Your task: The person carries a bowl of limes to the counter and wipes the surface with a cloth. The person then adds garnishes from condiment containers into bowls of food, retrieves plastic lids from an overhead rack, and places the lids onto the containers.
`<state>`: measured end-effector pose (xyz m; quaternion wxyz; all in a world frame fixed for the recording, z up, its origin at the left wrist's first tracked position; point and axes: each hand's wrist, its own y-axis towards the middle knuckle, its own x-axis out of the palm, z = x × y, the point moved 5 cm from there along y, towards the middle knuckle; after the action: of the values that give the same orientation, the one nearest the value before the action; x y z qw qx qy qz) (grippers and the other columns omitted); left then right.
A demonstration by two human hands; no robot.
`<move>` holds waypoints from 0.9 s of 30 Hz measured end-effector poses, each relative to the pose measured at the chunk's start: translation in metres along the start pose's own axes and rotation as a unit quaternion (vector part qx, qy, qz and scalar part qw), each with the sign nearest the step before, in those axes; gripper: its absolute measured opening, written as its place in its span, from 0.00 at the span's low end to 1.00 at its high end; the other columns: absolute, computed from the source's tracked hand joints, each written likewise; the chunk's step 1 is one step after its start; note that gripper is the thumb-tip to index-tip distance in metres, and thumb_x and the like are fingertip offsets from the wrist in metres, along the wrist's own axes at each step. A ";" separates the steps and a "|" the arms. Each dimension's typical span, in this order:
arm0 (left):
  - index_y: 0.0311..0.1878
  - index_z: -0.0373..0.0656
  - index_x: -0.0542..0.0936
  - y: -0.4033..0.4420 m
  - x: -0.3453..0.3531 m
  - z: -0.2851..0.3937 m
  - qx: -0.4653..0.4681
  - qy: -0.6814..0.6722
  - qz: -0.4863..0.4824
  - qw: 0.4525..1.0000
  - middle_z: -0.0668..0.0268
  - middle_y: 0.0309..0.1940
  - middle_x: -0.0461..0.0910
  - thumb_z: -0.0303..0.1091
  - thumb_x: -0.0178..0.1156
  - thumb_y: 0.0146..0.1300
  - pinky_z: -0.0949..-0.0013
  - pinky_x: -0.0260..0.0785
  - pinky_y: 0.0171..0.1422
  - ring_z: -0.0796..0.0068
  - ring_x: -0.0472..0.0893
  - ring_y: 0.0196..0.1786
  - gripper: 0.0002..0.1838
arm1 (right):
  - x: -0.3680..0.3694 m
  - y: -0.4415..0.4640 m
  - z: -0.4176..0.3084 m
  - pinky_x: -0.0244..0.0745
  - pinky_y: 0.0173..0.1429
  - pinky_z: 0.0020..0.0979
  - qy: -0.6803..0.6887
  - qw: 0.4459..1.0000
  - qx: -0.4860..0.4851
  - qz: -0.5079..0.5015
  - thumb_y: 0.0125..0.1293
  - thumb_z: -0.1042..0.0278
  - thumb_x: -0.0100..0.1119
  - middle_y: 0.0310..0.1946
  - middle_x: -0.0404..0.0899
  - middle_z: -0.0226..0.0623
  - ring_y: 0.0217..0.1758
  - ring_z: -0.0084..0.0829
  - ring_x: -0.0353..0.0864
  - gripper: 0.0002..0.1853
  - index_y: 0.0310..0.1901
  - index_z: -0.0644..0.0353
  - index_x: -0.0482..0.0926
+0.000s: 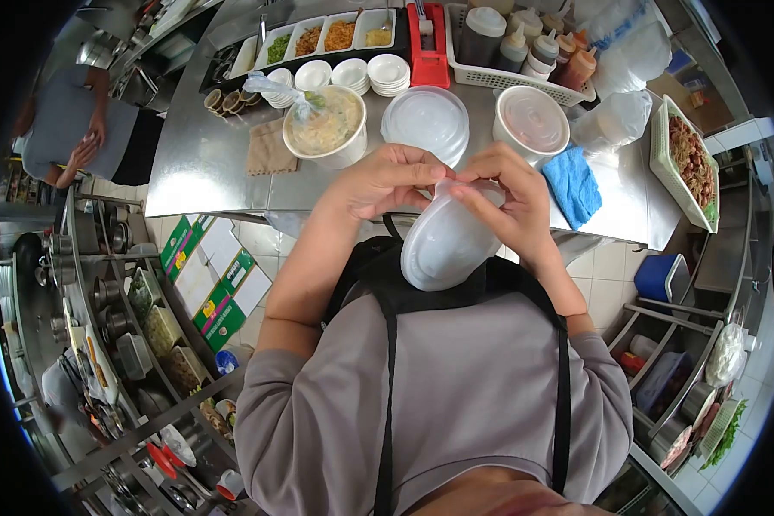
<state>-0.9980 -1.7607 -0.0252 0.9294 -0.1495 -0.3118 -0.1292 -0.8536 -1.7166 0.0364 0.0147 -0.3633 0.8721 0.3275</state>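
Translucent plastic lid [450, 242] hanging tilted below the fingers of the left hand [383, 183] and right hand [512, 199], before the near edge of the worktop [199, 176], stacked lids [426, 120] just beyond, steel surface stretching left of the brown cloth [269, 148], both hands' fingertips pinched closed on the lid's upper rim.

I can pass over the table [189, 172] left of the brown cloth [271, 150], but tubs [340, 156] and stacked lids [426, 120] block the way ahead.
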 end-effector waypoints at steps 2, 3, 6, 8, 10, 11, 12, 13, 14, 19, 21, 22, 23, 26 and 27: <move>0.41 0.35 0.80 0.001 -0.003 -0.004 0.001 -0.022 -0.003 1.000 0.65 0.32 0.79 0.35 0.62 0.59 0.76 0.76 0.39 0.80 0.79 0.33 0.13 | -0.002 0.000 -0.001 0.76 0.36 0.24 -0.007 1.000 -0.006 0.003 0.52 0.79 0.64 0.31 0.75 0.35 0.33 0.26 0.79 0.07 0.33 0.65 0.77; 0.41 0.35 0.79 0.002 -0.002 -0.005 0.001 -0.033 -0.005 0.999 0.65 0.33 0.79 0.35 0.62 0.59 0.76 0.77 0.39 0.80 0.79 0.34 0.13 | -0.002 0.000 -0.001 0.76 0.36 0.23 -0.006 1.000 -0.005 0.005 0.53 0.79 0.64 0.31 0.75 0.35 0.33 0.26 0.79 0.07 0.33 0.65 0.77; 0.37 0.36 0.78 0.000 0.005 -0.001 -0.003 -0.021 0.009 1.000 0.66 0.33 0.78 0.34 0.60 0.60 0.76 0.74 0.41 0.79 0.79 0.35 0.10 | -0.001 0.001 -0.002 0.74 0.35 0.23 -0.014 1.000 0.005 0.003 0.53 0.78 0.64 0.31 0.74 0.34 0.32 0.26 0.77 0.06 0.32 0.65 0.77; 0.37 0.36 0.77 -0.001 0.008 0.002 -0.002 -0.006 0.019 1.000 0.66 0.32 0.78 0.33 0.59 0.59 0.75 0.74 0.41 0.79 0.79 0.35 0.09 | -0.001 0.003 -0.004 0.72 0.35 0.25 -0.035 0.999 0.019 -0.011 0.52 0.77 0.64 0.30 0.74 0.34 0.32 0.27 0.75 0.06 0.32 0.64 0.77; 0.36 0.37 0.77 -0.001 0.008 0.004 0.000 0.025 0.034 0.999 0.67 0.31 0.78 0.32 0.59 0.59 0.76 0.74 0.41 0.80 0.79 0.34 0.08 | -0.001 0.004 -0.004 0.69 0.37 0.27 -0.066 0.997 0.009 -0.027 0.52 0.76 0.63 0.30 0.72 0.34 0.33 0.29 0.73 0.05 0.31 0.63 0.78; 0.36 0.37 0.77 -0.001 0.006 0.005 0.001 0.049 0.045 0.998 0.68 0.31 0.78 0.32 0.59 0.58 0.76 0.74 0.40 0.80 0.79 0.34 0.08 | -0.002 0.004 -0.004 0.68 0.38 0.28 -0.082 0.996 0.005 -0.035 0.52 0.75 0.63 0.29 0.72 0.34 0.33 0.30 0.72 0.05 0.31 0.63 0.78; 0.35 0.37 0.77 0.000 0.005 0.006 0.002 0.072 0.056 0.996 0.68 0.30 0.77 0.32 0.59 0.58 0.76 0.73 0.40 0.81 0.79 0.33 0.07 | -0.002 0.007 -0.003 0.66 0.40 0.29 -0.065 0.996 0.011 -0.053 0.52 0.75 0.62 0.29 0.71 0.34 0.34 0.31 0.71 0.05 0.31 0.62 0.77; 0.36 0.37 0.78 0.000 0.007 0.009 0.007 0.105 0.058 0.993 0.67 0.31 0.78 0.31 0.59 0.56 0.76 0.74 0.39 0.81 0.78 0.33 0.08 | -0.004 0.011 -0.003 0.65 0.41 0.29 -0.048 0.996 0.017 -0.071 0.52 0.75 0.61 0.29 0.71 0.34 0.35 0.32 0.70 0.04 0.31 0.62 0.77; 0.37 0.36 0.78 0.000 0.010 0.013 0.011 0.137 0.060 0.989 0.67 0.31 0.78 0.30 0.59 0.55 0.76 0.74 0.39 0.81 0.78 0.32 0.09 | -0.004 0.014 -0.003 0.64 0.43 0.30 -0.029 0.995 0.023 -0.089 0.52 0.75 0.61 0.29 0.70 0.34 0.37 0.33 0.69 0.04 0.30 0.62 0.77; 0.35 0.38 0.74 -0.002 0.024 0.019 0.048 0.200 0.052 0.977 0.68 0.30 0.77 0.25 0.58 0.50 0.77 0.73 0.37 0.82 0.77 0.31 0.07 | -0.003 0.018 -0.011 0.61 0.45 0.31 -0.005 0.990 0.009 -0.142 0.53 0.78 0.57 0.30 0.68 0.35 0.37 0.35 0.65 0.03 0.30 0.62 0.73; 0.35 0.39 0.72 -0.003 0.026 0.019 0.070 0.182 0.055 0.979 0.69 0.29 0.77 0.23 0.59 0.50 0.77 0.72 0.36 0.83 0.76 0.30 0.08 | -0.002 0.016 -0.015 0.61 0.44 0.32 -0.014 0.989 -0.007 -0.144 0.53 0.78 0.56 0.30 0.68 0.35 0.37 0.36 0.64 0.04 0.30 0.61 0.72; 0.35 0.39 0.72 -0.004 0.027 0.019 0.078 0.183 0.050 0.979 0.70 0.28 0.76 0.23 0.58 0.50 0.77 0.72 0.36 0.83 0.76 0.29 0.09 | -0.001 0.015 -0.017 0.61 0.44 0.32 -0.023 0.989 -0.018 -0.143 0.53 0.78 0.56 0.30 0.68 0.35 0.37 0.36 0.64 0.04 0.30 0.61 0.72; 0.36 0.39 0.71 -0.004 0.028 0.019 0.086 0.184 0.046 0.978 0.70 0.28 0.76 0.23 0.58 0.50 0.78 0.72 0.35 0.83 0.76 0.29 0.09 | -0.001 0.013 -0.018 0.61 0.43 0.32 -0.032 0.989 -0.030 -0.142 0.53 0.79 0.56 0.30 0.67 0.35 0.36 0.36 0.64 0.04 0.30 0.61 0.72; 0.38 0.40 0.71 -0.007 0.028 0.020 0.092 0.184 0.052 0.977 0.70 0.28 0.76 0.24 0.58 0.52 0.79 0.70 0.33 0.83 0.75 0.28 0.09 | 0.002 0.010 -0.015 0.61 0.43 0.32 -0.035 0.992 -0.028 -0.115 0.52 0.78 0.57 0.31 0.67 0.34 0.37 0.36 0.64 0.04 0.30 0.61 0.73; 0.38 0.40 0.71 -0.008 0.029 0.021 0.092 0.185 0.056 0.977 0.70 0.28 0.76 0.25 0.58 0.53 0.80 0.70 0.33 0.84 0.75 0.27 0.09 | 0.003 0.010 -0.015 0.61 0.43 0.32 -0.049 0.992 -0.032 -0.112 0.52 0.78 0.57 0.31 0.68 0.34 0.37 0.36 0.64 0.04 0.30 0.60 0.73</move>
<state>-0.9901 -1.7647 0.0105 0.9865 -0.0541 -0.1365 -0.0729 -0.8589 -1.7221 0.0533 0.0819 -0.4423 0.8135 0.3685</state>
